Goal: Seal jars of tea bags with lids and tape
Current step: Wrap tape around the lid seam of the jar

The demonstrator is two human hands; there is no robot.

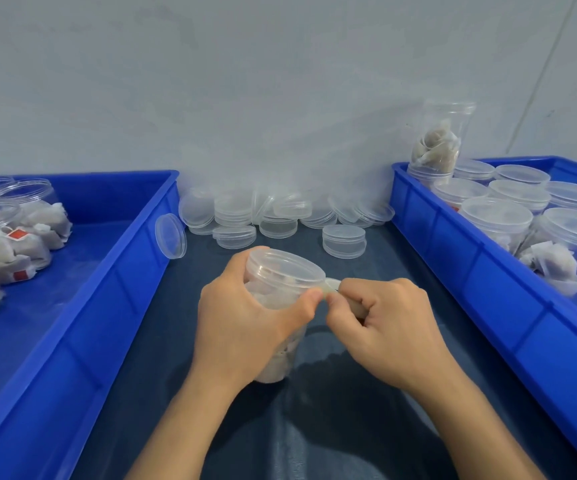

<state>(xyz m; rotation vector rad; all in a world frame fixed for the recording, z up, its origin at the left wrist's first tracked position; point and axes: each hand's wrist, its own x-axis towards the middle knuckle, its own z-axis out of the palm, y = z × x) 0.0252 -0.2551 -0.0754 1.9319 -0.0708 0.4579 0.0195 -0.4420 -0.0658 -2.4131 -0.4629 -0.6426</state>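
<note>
I'm gripping the jar (273,306) in my left hand (242,317), right hand (384,323) pinching tape (332,285); tape risks wrinkling if the pinch slips.

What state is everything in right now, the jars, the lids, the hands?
Held jar: lidded, holds tea bags.
Left hand: grips the held jar.
Right hand: pinches tape.
Left bin jars: unlidded.
Right bin jars: lidded.
Spare lids: piled loose.
</note>
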